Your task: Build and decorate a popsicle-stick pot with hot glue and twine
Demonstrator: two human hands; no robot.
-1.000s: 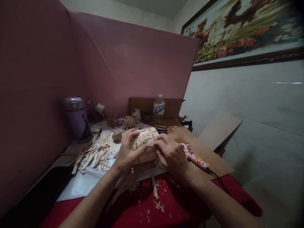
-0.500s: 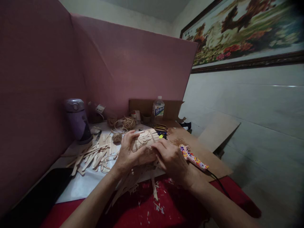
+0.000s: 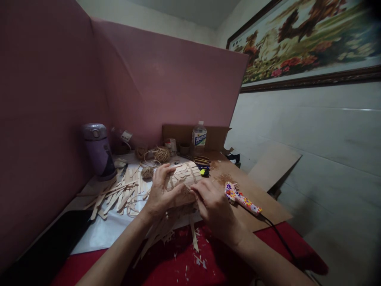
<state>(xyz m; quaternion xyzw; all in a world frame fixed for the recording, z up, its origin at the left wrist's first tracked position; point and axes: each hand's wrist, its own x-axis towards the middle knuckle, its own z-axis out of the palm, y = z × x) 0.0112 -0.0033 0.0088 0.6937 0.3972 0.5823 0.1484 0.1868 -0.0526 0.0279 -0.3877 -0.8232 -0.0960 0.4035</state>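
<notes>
A rounded craft piece covered in pale wooden sticks (image 3: 185, 173), with bands of twine around it, lies on its side between my hands. My left hand (image 3: 163, 192) wraps its left end, thumb along the near side and fingers over the top. At the near right edge, my right hand (image 3: 214, 204) has its thumb and fingers pinched together against the piece; whatever sits between those fingertips is too small to make out. Loose wooden sticks (image 3: 119, 194) are heaped to the left, beside a small ball of twine (image 3: 147, 172).
A flower-patterned glue gun (image 3: 242, 198) with a black cord lies right on brown cardboard (image 3: 268, 216). Behind are scissors (image 3: 201, 160), a clear bottle (image 3: 199, 137) and a twine bundle (image 3: 161, 154). A purple flask (image 3: 99, 151) stands left. Wood scraps litter the red cloth (image 3: 178, 262).
My right hand has shifted slightly down, its fingers drawn into a tighter pinch at the piece's edge. The left hand keeps its hold. The view has moved very slightly.
</notes>
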